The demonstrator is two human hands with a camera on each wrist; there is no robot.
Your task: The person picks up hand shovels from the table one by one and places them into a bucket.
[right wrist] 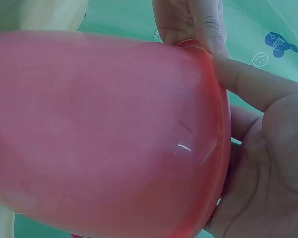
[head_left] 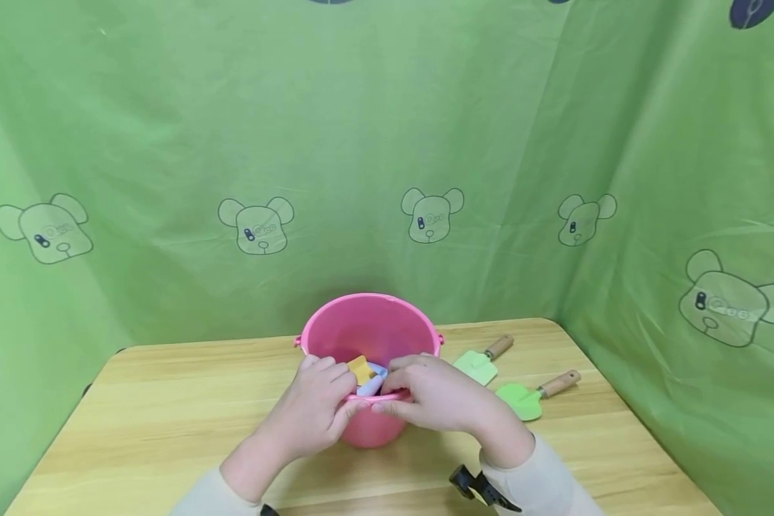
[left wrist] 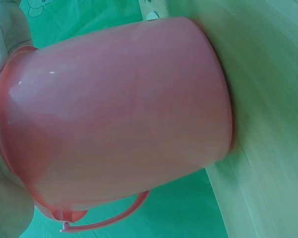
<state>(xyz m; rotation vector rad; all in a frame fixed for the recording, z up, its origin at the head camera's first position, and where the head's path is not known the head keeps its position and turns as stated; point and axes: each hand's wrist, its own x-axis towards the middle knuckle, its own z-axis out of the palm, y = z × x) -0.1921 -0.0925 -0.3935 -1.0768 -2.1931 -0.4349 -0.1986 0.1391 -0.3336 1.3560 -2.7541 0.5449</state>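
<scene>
Pink bucket: lower centre of the frame in the head view, its mouth (head_left: 368, 326) facing up above the wooden tabletop (head_left: 161, 430); its curved handle (left wrist: 109, 221) shows at the bottom of the left wrist view
Left hand (head_left: 319, 401): grasping the near rim, left of its middle, thumb outside and fingers over the edge
Right hand (head_left: 441, 390): grasping the same rim just beside the other, thumb outside, fingers inside; whether they touch the contents cannot be told
Bucket contents: a yellow piece (head_left: 360, 370) and a pale blue piece (head_left: 370, 386), partly hidden
Green shovels: a square-bladed one (head_left: 477, 367) and a rounded one (head_left: 521, 400), wooden-handled, lying right of the bucket
Backdrop: green cloth (head_left: 361, 107) with bear-head outlines across the middle of the frame
</scene>
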